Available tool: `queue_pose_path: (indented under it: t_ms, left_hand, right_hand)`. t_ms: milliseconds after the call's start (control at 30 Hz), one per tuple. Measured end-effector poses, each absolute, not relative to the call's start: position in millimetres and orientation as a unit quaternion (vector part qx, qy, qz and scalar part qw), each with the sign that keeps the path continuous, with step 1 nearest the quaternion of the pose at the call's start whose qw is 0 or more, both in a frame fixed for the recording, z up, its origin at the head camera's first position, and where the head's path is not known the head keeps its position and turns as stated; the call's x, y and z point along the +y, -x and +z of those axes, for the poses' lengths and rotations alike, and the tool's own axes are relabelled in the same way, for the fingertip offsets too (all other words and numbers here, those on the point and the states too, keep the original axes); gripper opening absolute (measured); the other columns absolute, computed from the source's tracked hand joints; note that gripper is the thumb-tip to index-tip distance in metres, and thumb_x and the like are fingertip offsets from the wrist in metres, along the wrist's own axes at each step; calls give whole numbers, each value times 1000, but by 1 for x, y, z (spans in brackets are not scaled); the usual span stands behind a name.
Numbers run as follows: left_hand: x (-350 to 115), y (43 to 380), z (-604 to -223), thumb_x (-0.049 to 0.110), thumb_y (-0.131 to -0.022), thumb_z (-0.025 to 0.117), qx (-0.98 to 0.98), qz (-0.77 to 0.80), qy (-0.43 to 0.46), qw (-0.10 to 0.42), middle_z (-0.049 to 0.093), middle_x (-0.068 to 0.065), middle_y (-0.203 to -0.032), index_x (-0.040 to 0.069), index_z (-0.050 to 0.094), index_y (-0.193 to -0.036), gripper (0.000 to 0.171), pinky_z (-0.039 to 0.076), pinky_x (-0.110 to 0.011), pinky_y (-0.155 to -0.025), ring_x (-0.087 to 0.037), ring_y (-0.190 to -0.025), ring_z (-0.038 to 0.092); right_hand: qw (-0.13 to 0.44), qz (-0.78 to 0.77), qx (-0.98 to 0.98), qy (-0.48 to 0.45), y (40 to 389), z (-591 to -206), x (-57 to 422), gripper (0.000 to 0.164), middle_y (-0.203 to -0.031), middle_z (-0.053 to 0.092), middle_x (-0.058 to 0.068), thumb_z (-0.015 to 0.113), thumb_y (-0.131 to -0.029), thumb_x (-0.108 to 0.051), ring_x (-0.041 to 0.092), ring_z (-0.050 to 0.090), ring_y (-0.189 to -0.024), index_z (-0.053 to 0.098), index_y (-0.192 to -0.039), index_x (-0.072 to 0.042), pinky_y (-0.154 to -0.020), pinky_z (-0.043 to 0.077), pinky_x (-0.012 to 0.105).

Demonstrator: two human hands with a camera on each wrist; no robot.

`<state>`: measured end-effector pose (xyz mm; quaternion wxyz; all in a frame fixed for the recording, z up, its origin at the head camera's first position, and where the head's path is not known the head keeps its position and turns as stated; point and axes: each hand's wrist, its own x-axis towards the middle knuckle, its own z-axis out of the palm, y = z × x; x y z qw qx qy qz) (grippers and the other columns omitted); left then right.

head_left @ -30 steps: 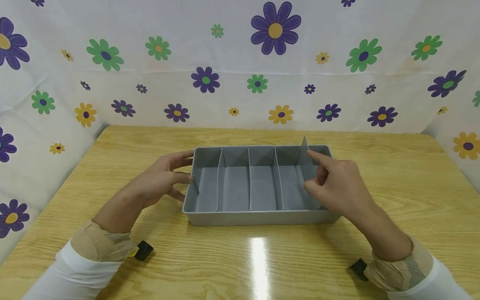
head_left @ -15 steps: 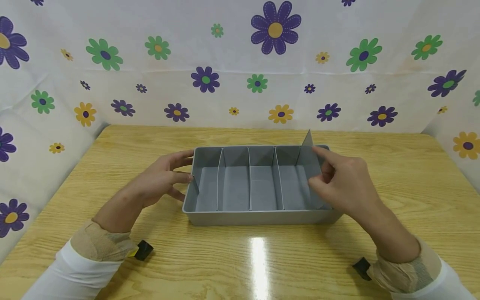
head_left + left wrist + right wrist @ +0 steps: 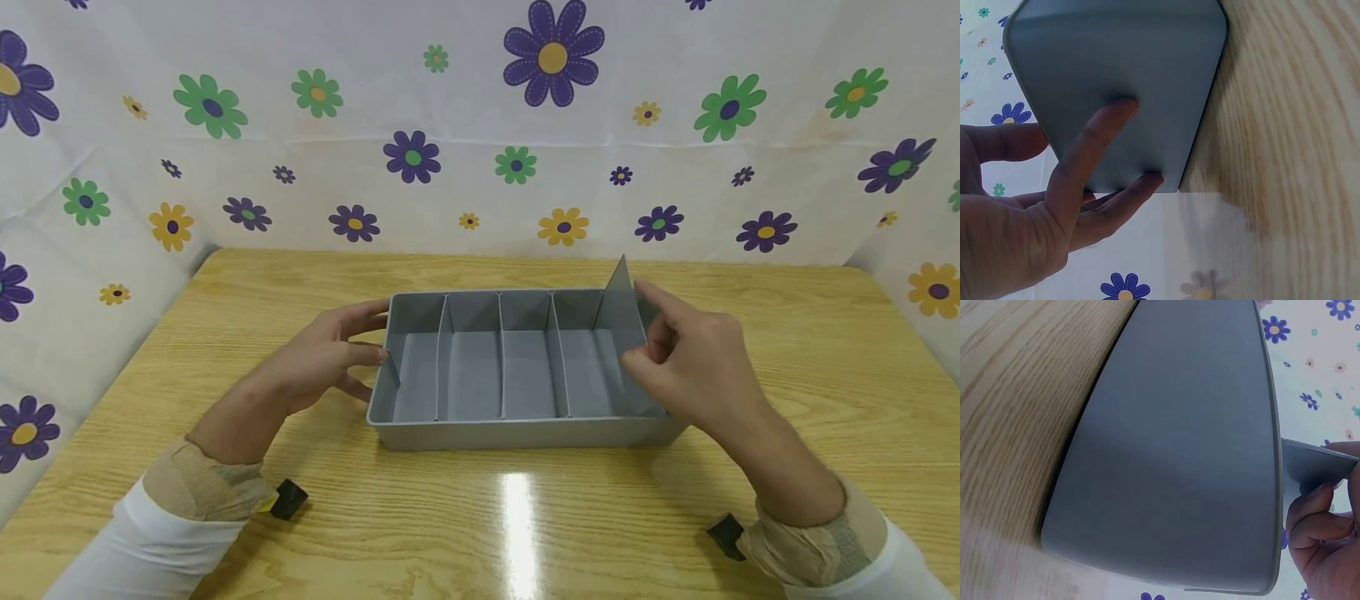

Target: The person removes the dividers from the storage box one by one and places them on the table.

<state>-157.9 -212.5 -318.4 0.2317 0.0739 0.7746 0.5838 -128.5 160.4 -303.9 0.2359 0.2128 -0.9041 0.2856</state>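
A long grey plastic box (image 3: 525,435) lies on the table, split into compartments by thin upright dividers. My right hand (image 3: 697,362) pinches the rightmost divider (image 3: 621,308), which sticks up above the rim and leans at a slant; its lower part is still inside the box. From the right wrist camera this divider (image 3: 1313,459) rises past the box wall (image 3: 1166,456), with curled fingers against it. At the other end, my left hand (image 3: 326,358) touches the box. The left wrist view has its spread fingers (image 3: 1116,115) pressing the outside of the end wall (image 3: 1166,56).
Under the box is a wood-grain table (image 3: 420,517). A white cloth with printed flowers (image 3: 480,108) hangs behind and at both sides. The compartments hold no loose items that I can see. Black wrist cameras (image 3: 288,500) sit below each hand.
My right hand has moved slightly up and to the right, and the rightmost divider stands higher above the rim. The left hand and the box have stayed in place.
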Motion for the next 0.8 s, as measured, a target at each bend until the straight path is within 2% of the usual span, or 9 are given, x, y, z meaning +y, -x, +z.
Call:
queue_pose_path:
  t_ms: [433, 800]
  left_hand:
    - [-211, 160, -319, 2, -91, 48, 773, 585, -72, 235, 22, -17, -148, 13, 19, -147, 64, 54, -51, -69, -43, -119, 41]
    - [-212, 160, -321, 2, -91, 48, 772, 586, -75, 236, 22, -16, -148, 14, 21, -146, 63, 54, -51, -68, -43, -120, 40]
  right_hand:
    - [223, 288, -912, -191, 129, -299, 168, 36, -54, 50, -8, 58, -67, -1, 7, 44, -46, 67, -103, -4, -41, 37, 25]
    - [230, 266, -915, -198, 125, -291, 170, 34, -56, 50, -8, 60, -68, -2, 6, 45, -48, 68, -101, -5, -43, 42, 26]
